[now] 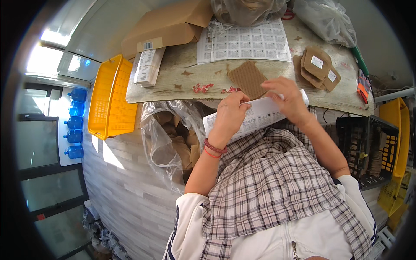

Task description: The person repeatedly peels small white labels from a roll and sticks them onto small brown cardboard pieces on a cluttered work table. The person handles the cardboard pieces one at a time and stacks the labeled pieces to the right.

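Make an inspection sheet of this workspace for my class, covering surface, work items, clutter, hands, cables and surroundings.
Surface: pale wood-look table with brown star-shaped marks.
Work items: white printed paper sheet at the near edge; brown textured rectangular pad beyond it; brown rounded pads with white labels, piled to the right.
Clutter: small red scraps; brown cardboard box.
Hands: left hand grips the sheet; right hand is above it, blurred, grip unclear.
Cables: none clearly identifiable.
Surroundings: yellow plastic basket and blue water bottles to the left; clear plastic bag with brown pieces below the table.
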`<state>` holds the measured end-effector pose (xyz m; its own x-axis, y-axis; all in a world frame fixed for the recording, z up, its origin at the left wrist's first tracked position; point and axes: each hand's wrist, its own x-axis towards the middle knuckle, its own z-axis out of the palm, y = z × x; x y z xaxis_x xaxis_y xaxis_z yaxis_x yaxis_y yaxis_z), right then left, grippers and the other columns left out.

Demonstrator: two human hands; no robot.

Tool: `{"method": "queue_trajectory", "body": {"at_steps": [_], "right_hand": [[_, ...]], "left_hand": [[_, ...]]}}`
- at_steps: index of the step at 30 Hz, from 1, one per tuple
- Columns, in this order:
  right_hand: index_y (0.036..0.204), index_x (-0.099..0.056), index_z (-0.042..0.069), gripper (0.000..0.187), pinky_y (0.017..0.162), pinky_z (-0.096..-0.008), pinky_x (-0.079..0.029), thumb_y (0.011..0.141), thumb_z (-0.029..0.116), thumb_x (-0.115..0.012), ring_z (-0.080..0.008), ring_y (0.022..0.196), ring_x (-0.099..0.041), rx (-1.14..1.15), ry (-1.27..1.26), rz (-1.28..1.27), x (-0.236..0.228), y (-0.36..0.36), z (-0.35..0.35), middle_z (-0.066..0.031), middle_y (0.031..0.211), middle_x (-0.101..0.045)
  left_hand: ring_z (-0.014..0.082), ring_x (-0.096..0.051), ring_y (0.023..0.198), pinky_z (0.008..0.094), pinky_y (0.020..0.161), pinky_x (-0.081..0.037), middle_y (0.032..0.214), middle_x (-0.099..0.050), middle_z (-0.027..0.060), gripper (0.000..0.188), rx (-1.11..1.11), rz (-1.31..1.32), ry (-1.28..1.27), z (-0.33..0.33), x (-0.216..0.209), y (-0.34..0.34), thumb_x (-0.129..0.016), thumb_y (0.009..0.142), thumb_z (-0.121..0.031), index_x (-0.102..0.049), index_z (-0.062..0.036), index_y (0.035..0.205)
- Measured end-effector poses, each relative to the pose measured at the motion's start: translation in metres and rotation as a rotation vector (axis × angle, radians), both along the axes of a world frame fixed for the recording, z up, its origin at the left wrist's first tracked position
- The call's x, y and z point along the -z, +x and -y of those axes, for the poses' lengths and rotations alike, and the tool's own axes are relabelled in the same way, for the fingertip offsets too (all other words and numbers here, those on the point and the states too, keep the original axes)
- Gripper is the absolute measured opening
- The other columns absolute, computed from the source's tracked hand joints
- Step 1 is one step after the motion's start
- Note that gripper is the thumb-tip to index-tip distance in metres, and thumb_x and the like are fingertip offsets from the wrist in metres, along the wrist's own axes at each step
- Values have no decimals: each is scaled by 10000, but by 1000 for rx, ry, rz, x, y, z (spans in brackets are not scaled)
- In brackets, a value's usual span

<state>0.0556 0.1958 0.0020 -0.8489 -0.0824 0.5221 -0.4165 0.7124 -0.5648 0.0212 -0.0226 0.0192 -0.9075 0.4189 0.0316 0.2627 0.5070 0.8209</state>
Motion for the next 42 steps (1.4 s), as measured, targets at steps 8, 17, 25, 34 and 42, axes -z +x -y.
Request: {"method": "queue_trajectory", "body": {"at_steps": [8, 17, 25, 34, 42], "right_hand": [[952, -760, 114, 180, 846, -379, -483, 776, 105, -798, -248, 880, -633, -69, -83, -45, 18, 9, 42, -17, 894, -675], [854, -707, 85, 123, 865, -393, -501, 765, 52, -786, -260, 908, -651, -22, -121, -111, 28, 9, 55, -32, 944, -693], [886, -682, 65, 139, 882, -368, -508, 796, -18, -747, -269, 989, -612, -151, -273, -28, 32, 20, 45, -64, 1023, -665], [972, -631, 6, 51, 762, -262, -484, 972, 56, -632, -97, 815, -563, -61, -710, 519, 26, -70, -18, -40, 859, -640], [990, -631, 15, 74, 756, -261, -463, 973, 87, -633, -88, 818, -545, -131, -318, 663, 49, -124, -10, -5, 859, -627]], "left_hand": [[352, -654, 810, 418, 738, -505, 832, -654, 165, 282, 9, 113, 112, 11, -2, 9, -648, 842, 39, -540, 2, 1099], [333, -661, 801, 415, 729, -505, 841, -674, 155, 208, -19, 76, 76, 15, 6, 7, -647, 859, -9, -604, 5, 1062], [292, -694, 834, 389, 748, -519, 885, -736, 134, 138, -57, 320, -131, 39, 8, -11, -673, 862, -116, -742, -39, 953], [341, -580, 1225, 422, 1022, -448, 1269, -660, 170, 53, 109, -191, -163, 11, 21, -9, -624, 889, -36, -657, 2, 906], [401, -501, 1346, 483, 1120, -390, 1337, -606, 246, 52, 159, -253, -64, 3, 47, -20, -596, 901, -24, -630, 2, 931]]}}
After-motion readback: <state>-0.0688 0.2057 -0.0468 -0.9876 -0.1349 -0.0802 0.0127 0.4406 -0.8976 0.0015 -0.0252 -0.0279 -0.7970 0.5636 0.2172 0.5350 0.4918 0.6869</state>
